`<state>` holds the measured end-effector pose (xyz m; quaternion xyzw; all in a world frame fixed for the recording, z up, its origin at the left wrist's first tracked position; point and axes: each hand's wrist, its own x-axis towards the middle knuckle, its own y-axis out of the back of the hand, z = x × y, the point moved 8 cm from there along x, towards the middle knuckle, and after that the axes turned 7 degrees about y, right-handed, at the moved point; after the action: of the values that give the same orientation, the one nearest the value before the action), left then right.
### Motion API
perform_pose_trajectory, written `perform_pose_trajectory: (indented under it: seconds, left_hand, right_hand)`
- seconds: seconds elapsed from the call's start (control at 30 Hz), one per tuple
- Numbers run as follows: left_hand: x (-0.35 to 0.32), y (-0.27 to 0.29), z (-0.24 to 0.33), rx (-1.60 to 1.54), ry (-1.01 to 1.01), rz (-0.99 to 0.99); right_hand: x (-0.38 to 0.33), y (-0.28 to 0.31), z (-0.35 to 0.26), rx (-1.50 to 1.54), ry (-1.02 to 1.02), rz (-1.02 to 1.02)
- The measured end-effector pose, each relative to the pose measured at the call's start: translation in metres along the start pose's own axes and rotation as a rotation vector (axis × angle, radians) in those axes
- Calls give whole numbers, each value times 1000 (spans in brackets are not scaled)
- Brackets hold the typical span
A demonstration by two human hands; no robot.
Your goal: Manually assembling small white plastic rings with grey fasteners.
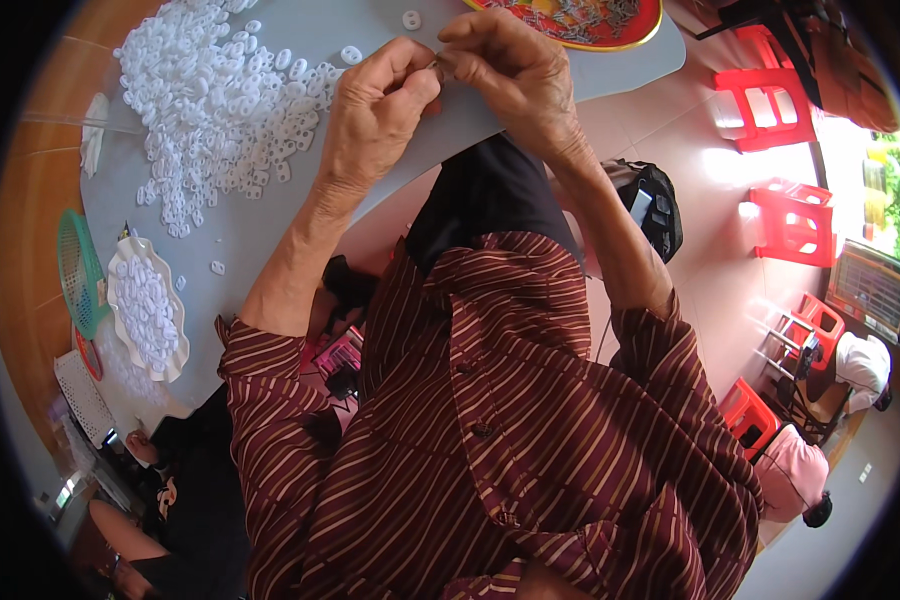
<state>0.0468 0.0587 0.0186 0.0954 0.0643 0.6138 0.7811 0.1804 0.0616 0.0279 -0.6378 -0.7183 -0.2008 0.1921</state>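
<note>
My left hand is raised above the table's near edge, thumb and forefinger pinched together on something too small to make out. Close against it, my right hand is curled with its thumb tip at the same spot. A tiny dark sliver shows between the fingertips, its kind unclear. To the left of my left hand spreads a large heap of small white oval plastic pieces with two holes. Beyond my right hand lies a red, gold-rimmed tray holding many small grey metal pieces.
The grey table carries a scalloped white dish of white pieces and a green mesh basket. A black bag sits on the floor at right, near red stools. Other people sit at lower left and lower right.
</note>
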Motion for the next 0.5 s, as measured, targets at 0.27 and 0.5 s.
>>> perform_pose_trajectory:
  seconds: [0.27,0.5]
  left_hand:
    - [4,0,-1,-155,-61,-69]
    - [1,1,7,-67,-118,6]
  right_hand:
    - [-1,1,7,13,-95,-53]
    - [3,1,0,-59,-62,2]
